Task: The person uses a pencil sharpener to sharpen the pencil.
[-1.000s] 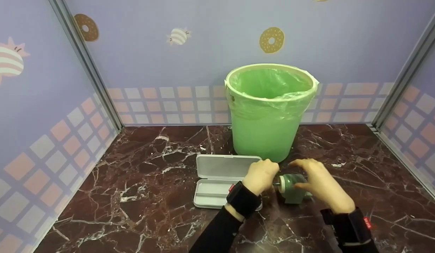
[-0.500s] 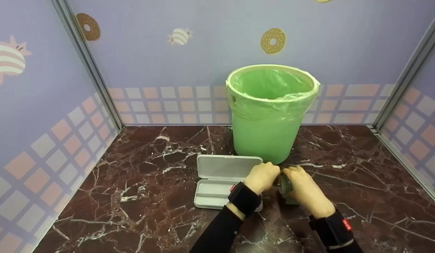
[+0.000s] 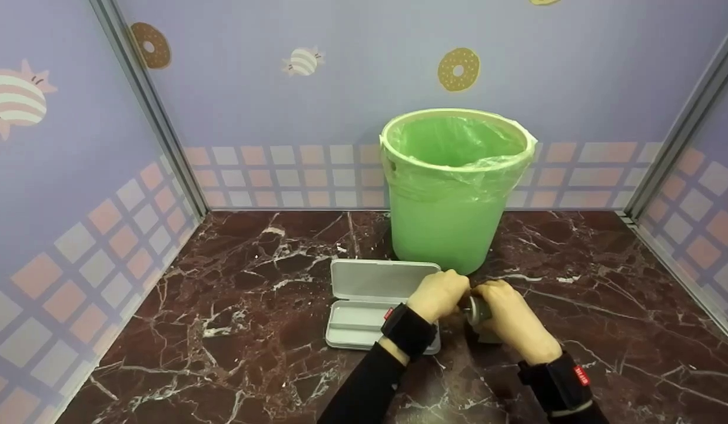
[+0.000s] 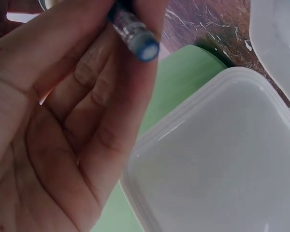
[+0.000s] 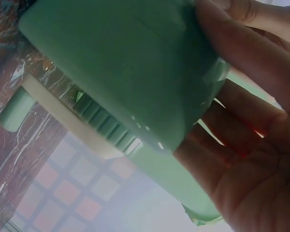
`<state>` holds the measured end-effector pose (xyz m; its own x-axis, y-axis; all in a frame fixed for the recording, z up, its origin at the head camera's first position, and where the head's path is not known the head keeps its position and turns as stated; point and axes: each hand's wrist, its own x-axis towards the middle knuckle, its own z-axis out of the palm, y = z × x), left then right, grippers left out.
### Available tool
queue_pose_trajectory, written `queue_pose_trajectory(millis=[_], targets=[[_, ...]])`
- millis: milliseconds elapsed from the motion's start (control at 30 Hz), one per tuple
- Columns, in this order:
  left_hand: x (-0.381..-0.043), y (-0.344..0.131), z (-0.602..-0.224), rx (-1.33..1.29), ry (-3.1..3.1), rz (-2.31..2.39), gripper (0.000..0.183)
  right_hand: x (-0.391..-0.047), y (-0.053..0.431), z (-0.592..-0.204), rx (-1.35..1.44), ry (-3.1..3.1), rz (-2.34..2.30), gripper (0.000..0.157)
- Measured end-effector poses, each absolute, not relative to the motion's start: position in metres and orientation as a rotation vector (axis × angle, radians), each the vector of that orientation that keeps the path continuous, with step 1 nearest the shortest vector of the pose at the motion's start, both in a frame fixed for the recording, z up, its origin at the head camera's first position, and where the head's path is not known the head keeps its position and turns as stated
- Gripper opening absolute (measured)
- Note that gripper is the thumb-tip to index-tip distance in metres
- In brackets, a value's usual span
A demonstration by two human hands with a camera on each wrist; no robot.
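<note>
My left hand pinches a pencil whose blue end with a pale centre points toward the left wrist camera. In the head view, the pencil's other end reaches the front of a green crank pencil sharpener. My right hand wraps over the sharpener from above and hides most of it. Seen from the right wrist, fingers and thumb grip its smooth green body; a cream crank arm with a green knob juts from the back. Just left of the hands lies an open white pencil case.
Behind the hands stands a green bin lined with a clear plastic bag. The dark red marbled tabletop is walled in by patterned panels at the back and sides.
My right hand has moved left and taken hold of the sharpener, which it only hovered around a second ago. The sharpener's front has shifted slightly. My left hand stays nearly still with the pencil.
</note>
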<state>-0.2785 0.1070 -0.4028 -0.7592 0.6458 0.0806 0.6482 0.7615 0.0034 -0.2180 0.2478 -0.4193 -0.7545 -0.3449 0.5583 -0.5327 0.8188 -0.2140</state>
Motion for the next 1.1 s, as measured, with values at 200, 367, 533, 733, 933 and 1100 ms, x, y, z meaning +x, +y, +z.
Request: queue_pose_trajectory(millis=[200,367,533,733,933,1100], targets=[[-0.282,0.104,-0.402,-1.072,-2.926,-0.09,0.012,-0.218,0.248,-0.419,0.643,-2.496,0.533,0.038],[-0.285,0.1,-0.4,-1.088,-2.966,-0.134,0.012,-0.219,0.248,-0.419,0.611,-2.549,0.542,0.038],[-0.286,0.098,-0.398,-1.099,-2.997,-0.164,0.017,-0.219,0.249,-0.418,0.607,-2.574,0.527,0.04],[-0.287,0.096,-0.397,-1.099,-3.007,-0.182,0.02,-0.218,0.249,-0.414,0.566,-2.643,0.523,0.04],[-0.287,0.093,-0.397,-1.104,-3.004,-0.196,0.02,-0.219,0.249,-0.415,0.585,-2.614,0.5,0.037],[-0.286,0.092,-0.397,-1.092,-3.029,-0.191,0.019,-0.22,0.248,-0.415,0.591,-2.615,0.504,0.032]])
